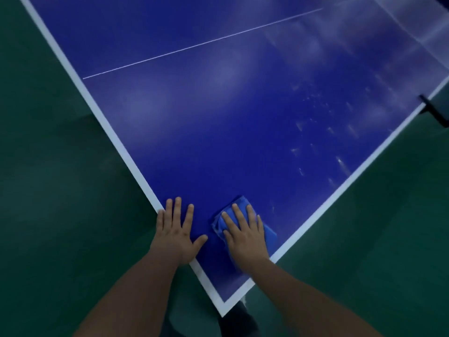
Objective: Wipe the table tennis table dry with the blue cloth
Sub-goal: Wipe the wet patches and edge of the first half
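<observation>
Blue cloth [241,201] under right hand [245,239]; left hand [176,239] beside it; all fingers spread flat on table [218,117].

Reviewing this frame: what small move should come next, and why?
Probably push the cloth under the flat right hand forward toward the droplets by the right edge; that patch looks unwiped. The left hand rests flat on the table.
</observation>
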`<state>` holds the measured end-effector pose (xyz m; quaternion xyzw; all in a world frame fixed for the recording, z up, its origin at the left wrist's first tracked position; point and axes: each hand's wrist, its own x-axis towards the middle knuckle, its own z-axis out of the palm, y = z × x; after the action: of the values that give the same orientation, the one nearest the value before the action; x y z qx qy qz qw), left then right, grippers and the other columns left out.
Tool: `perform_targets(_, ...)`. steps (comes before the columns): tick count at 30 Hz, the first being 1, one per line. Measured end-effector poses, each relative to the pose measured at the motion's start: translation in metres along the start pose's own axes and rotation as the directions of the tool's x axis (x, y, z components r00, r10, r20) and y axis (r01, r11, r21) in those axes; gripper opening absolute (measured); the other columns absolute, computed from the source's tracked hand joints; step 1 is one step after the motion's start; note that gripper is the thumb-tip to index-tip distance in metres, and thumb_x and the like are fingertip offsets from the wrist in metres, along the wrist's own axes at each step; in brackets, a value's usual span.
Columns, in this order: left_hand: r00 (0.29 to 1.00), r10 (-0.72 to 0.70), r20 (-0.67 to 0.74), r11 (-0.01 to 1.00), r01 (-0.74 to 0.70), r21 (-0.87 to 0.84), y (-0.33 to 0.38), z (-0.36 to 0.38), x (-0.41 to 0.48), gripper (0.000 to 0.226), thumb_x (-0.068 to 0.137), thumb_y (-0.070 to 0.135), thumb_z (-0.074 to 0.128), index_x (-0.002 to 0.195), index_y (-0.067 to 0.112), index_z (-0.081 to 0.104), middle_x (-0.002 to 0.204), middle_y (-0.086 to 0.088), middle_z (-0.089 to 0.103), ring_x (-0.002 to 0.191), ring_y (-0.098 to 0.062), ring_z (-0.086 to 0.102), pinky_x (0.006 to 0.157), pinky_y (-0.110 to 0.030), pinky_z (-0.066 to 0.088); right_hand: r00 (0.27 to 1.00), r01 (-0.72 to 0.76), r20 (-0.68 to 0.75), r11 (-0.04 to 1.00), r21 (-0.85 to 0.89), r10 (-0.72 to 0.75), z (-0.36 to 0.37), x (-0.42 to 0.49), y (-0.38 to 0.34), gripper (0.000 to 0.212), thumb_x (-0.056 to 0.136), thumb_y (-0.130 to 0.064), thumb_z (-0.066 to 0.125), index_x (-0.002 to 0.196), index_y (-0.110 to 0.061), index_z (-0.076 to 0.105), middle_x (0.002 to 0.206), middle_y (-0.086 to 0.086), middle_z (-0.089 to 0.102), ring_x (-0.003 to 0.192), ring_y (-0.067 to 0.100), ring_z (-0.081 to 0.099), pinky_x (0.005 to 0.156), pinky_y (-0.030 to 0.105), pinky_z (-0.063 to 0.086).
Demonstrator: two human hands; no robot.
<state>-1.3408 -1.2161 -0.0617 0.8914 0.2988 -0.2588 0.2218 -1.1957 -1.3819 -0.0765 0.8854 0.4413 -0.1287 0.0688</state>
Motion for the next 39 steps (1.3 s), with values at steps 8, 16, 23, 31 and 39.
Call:
perform_targets(8, 0.980, -0.118, 0.161, 0.987, 0.097, 0.129, 0.008, -0.012, 0.003, 0.092, 0.083, 0.085, 0.003, 0.138, 0.028, -0.045, 0.140, -0.009, -0.058, 0.131, -0.028, -0.053, 0.119, -0.051, -0.020, 0.992, 0.103, -0.089, 0.990, 0.101, -0.094, -0.003, 0.033, 0.121, 0.046, 0.098, -0.032, 0.036, 0.134, -0.018, 0.062, 0.145, 0.010, 0.056, 0.138, 0.036, 0.043, 0.098, 0.055, 0.046)
perform_targets(16, 0.972, -0.154, 0.178, 0.977, 0.123, 0.175, 0.013, -0.010, 0.001, 0.092, 0.084, 0.085, 0.009, 0.131, 0.031, -0.049, 0.140, -0.007, -0.059, 0.132, -0.026, -0.053, 0.118, -0.049, -0.022, 0.967, 0.160, -0.227, 0.967, 0.198, -0.114, -0.030, 0.114, 0.132, 0.050, 0.102, -0.043, 0.035, 0.143, -0.024, 0.055, 0.155, 0.002, 0.044, 0.147, 0.032, 0.028, 0.114, 0.053, 0.028)
perform_targets(23, 0.992, -0.102, 0.074, 0.989, 0.093, 0.111, 0.007, 0.000, -0.001, 0.095, 0.083, 0.085, 0.010, 0.139, 0.032, -0.045, 0.143, -0.004, -0.058, 0.132, -0.022, -0.054, 0.117, -0.046, -0.025, 0.935, 0.350, -0.107, 0.928, 0.126, -0.338, -0.038, 0.146, 0.036, 0.050, 0.107, -0.046, 0.028, 0.156, -0.037, 0.028, 0.167, -0.009, 0.015, 0.155, 0.023, 0.000, 0.124, 0.046, 0.004)
perform_targets(31, 0.827, -0.319, -0.463, 0.911, 0.133, -0.390, -0.002, 0.047, -0.049, 0.076, 0.094, 0.048, 0.030, 0.154, 0.002, 0.028, 0.162, -0.024, 0.017, 0.150, -0.036, 0.013, 0.122, -0.052, 0.016, 0.618, 0.785, 0.019, 0.618, 0.038, -0.786, 0.010, 0.000, -0.022, 0.055, 0.100, -0.050, 0.031, 0.152, -0.035, 0.037, 0.165, -0.003, 0.025, 0.153, 0.031, 0.013, 0.116, 0.058, 0.021)
perform_targets(39, 0.886, -0.257, -0.387, 0.908, 0.084, -0.411, 0.006, 0.093, -0.097, 0.067, 0.095, 0.047, 0.038, 0.150, 0.009, 0.042, 0.162, -0.017, 0.020, 0.149, -0.033, 0.020, 0.121, -0.049, 0.024, 0.735, 0.673, -0.131, 0.739, 0.025, -0.665, 0.008, 0.002, 0.023, 0.046, 0.097, -0.043, 0.044, 0.140, -0.031, 0.054, 0.153, 0.000, 0.047, 0.141, 0.036, 0.039, 0.099, 0.055, 0.046)
